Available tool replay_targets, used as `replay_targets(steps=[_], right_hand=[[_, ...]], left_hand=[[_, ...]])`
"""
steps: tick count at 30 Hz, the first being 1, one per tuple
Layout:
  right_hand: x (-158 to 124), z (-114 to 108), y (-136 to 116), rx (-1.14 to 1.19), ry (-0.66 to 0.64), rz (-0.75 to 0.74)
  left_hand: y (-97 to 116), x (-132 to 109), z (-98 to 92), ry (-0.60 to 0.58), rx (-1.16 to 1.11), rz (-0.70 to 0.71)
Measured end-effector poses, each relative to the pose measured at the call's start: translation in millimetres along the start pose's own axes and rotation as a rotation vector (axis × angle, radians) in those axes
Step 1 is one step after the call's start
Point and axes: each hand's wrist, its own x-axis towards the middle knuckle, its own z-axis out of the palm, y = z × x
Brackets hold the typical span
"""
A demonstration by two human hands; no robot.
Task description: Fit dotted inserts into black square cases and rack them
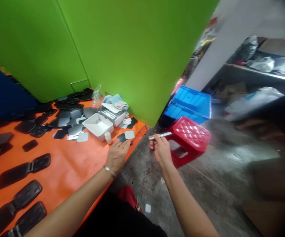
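Note:
My right hand (161, 149) is closed around a slim silver, pen-like tool (166, 134), held out over the floor in front of a red stool. Its exact kind is unclear. At the edge of the orange tabletop (83, 161), my left hand (117, 154) is closed, with a small black piece (131, 143) poking out at the fingertips. Just beyond that hand stand a small white bottle (108, 137) and a white open box (98, 125). Dark and light rounded plates (129, 134) lie close by.
Several black hinged pieces (24, 171) lie across the tabletop's left side. Behind are a green panel (122, 49) and folded cloths (117, 101). To the right are the red stool (191, 133), a blue crate (190, 102) and another person's hand (250, 123).

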Motion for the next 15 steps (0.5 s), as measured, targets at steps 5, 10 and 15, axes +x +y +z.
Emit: replay_targets(steps=[5,10,15], right_hand=[[-19.1,1.5,4.7,-0.012,-0.027,0.051],[-31.7,7.7,11.8,-0.041,-0.074,0.117],[-46.6,11.0,17.2,-0.068,-0.116,0.177]], left_hand=[[-5.3,25.0,20.0,-0.085,0.054,-0.052],[3.6,37.1,27.8,-0.171,0.054,-0.211],[15.1,27.1,15.9,-0.227,-0.038,-0.272]])
